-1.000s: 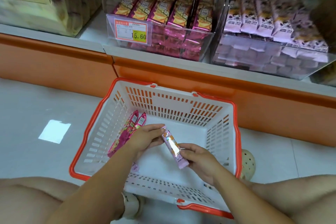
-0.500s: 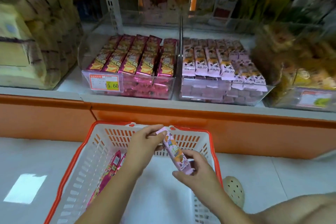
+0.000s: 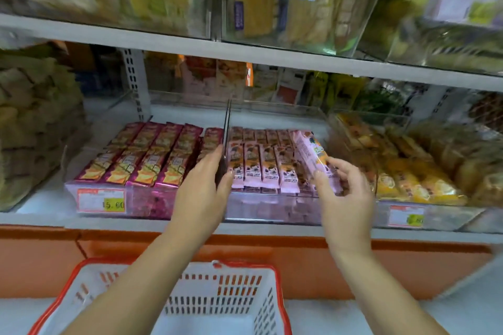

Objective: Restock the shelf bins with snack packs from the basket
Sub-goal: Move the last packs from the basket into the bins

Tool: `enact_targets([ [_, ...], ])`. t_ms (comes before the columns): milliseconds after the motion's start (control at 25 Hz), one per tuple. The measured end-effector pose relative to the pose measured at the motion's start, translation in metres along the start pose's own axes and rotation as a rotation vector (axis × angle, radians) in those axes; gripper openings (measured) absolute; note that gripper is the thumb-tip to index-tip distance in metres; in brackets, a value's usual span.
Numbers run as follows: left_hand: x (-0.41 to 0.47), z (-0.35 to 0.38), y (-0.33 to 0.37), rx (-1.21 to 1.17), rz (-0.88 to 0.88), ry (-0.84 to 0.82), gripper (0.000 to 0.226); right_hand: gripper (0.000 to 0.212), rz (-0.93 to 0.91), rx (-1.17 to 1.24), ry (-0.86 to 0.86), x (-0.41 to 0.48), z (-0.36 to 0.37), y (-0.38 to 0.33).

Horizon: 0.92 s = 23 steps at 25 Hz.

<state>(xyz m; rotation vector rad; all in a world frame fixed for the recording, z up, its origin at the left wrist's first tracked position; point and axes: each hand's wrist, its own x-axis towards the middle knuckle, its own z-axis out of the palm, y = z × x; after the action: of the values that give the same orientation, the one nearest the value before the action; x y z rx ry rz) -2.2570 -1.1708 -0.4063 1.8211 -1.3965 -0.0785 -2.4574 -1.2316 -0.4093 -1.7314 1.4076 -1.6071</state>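
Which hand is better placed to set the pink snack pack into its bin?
Right. The right hand pinches the pink pack over the right end of the pink bin; the left hand, open, rests by the divider.

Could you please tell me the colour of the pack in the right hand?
The snack pack is pale pink with orange; head view.

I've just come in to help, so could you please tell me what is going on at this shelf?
A person is restocking. Their right hand pinches a pink snack pack and holds it over the right end of the clear bin of pink packs. The left hand, fingers straight, is at the bin's left divider. The basket sits below.
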Motion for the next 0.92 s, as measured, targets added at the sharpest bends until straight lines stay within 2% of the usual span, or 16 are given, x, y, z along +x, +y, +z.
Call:
enact_targets([
  [160, -0.002, 0.003, -0.008, 0.069, -0.007, 0.007, 0.055, 0.026, -0.029, -0.303, -0.069, 0.008, 0.019, 0.014],
  [280, 0.001, 0.0, -0.011, 0.048, 0.028, -0.016, 0.055, 0.029, -0.109, -0.413, -0.135, -0.001, 0.026, 0.021],
  [360, -0.002, -0.007, -0.014, -0.06, 0.047, -0.018, 0.055, 0.03, -0.138, -0.35, -0.126, -0.005, 0.022, 0.019],
  [440, -0.024, -0.017, -0.025, -0.132, 0.066, 0.051, 0.055, 0.032, -0.196, -0.194, -0.01, -0.02, 0.012, 0.014],
  [520, -0.065, -0.022, -0.054, -0.057, 0.09, 0.132, 0.049, 0.03, -0.273, -0.083, 0.021, -0.052, 0.008, 0.009],
  [560, -0.088, -0.02, -0.076, 0.002, 0.072, 0.122, 0.043, 0.03, -0.286, -0.061, -0.053, -0.074, 0.01, 0.012],
  [640, -0.135, -0.012, -0.124, 0.115, -0.032, -0.088, 0.035, 0.028, -0.195, -0.063, -0.333, -0.124, 0.023, 0.028],
  [800, -0.208, -0.002, -0.208, 0.184, -0.65, -0.711, 0.035, 0.024, 0.324, -0.18, -0.93, -0.216, 0.055, 0.083],
  [920, -0.248, 0.0, -0.248, 0.229, -0.911, -0.986, 0.044, 0.024, 0.554, -0.316, -1.058, -0.261, 0.069, 0.115],
])
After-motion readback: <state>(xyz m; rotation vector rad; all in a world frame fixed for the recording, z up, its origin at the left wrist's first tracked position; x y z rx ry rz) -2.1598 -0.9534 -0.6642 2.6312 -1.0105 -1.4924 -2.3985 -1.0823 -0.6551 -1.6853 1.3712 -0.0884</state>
